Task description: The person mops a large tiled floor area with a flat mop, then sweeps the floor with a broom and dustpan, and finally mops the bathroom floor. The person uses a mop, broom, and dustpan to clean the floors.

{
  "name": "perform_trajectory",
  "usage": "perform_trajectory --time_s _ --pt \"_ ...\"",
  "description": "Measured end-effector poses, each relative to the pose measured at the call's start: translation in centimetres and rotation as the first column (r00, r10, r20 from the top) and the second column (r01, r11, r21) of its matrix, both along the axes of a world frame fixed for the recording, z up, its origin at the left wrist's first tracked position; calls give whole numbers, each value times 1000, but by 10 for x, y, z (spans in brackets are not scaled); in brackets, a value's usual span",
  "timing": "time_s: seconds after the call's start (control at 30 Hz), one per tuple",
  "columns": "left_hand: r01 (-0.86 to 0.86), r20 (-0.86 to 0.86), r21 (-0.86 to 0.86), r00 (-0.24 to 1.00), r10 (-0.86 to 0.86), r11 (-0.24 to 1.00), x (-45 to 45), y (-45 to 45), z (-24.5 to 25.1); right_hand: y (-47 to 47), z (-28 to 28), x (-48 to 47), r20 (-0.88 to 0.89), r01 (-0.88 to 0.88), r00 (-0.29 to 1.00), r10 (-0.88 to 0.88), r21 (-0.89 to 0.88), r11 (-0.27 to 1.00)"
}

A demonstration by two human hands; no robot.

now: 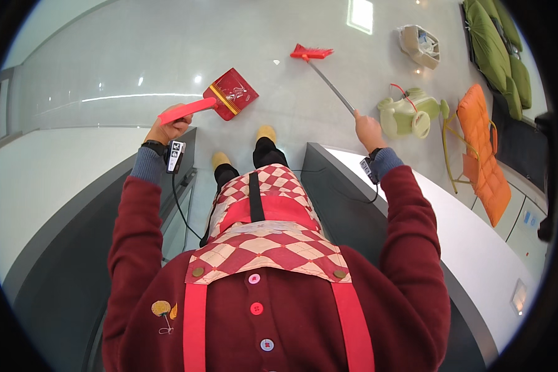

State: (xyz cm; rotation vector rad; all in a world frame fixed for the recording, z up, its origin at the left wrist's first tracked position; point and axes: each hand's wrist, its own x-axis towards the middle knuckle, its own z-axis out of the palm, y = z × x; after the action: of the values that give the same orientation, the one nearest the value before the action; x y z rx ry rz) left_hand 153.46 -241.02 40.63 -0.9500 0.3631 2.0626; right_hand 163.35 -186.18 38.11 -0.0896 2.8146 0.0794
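My left hand [171,126] grips the pink-red handle of a red dustpan [236,93]. A yellow comb strip runs across the pan near the handle, and some clear or whitish bits appear to lie in the pan. In my right hand [368,132] is the grey pole of a broom [332,84]. Its red bristled head [312,52] reaches out ahead, at the floor. A small white scrap [276,62] lies on the floor between the dustpan and the broom head.
White-topped partitions [74,172] flank me on both sides. To the right are a green ride-on toy [411,114], an orange cushioned chair [479,144] and green cushions [497,56]. A cardboard box [421,46] with plastic inside stands on the grey floor [167,51].
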Motion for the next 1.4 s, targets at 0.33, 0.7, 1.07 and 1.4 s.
perform_trajectory --time_s 0.33,0.7,1.07,1.4 --pt "31 -112 16 993 -29 999 3 -11 -18 -56 12 -10 480 192 875 54 -447 874" --pt "-145 -492 -867 110 -863 476 15 -8 -16 35 -4 -10 134 105 989 -63 -343 934" --pt "-256 -369 -909 118 -922 330 28 -6 -3 133 -59 -18 414 539 775 -478 -37 842" --pt "54 -42 -424 996 -79 904 -2 10 22 152 -91 6 495 491 755 -430 6 871"
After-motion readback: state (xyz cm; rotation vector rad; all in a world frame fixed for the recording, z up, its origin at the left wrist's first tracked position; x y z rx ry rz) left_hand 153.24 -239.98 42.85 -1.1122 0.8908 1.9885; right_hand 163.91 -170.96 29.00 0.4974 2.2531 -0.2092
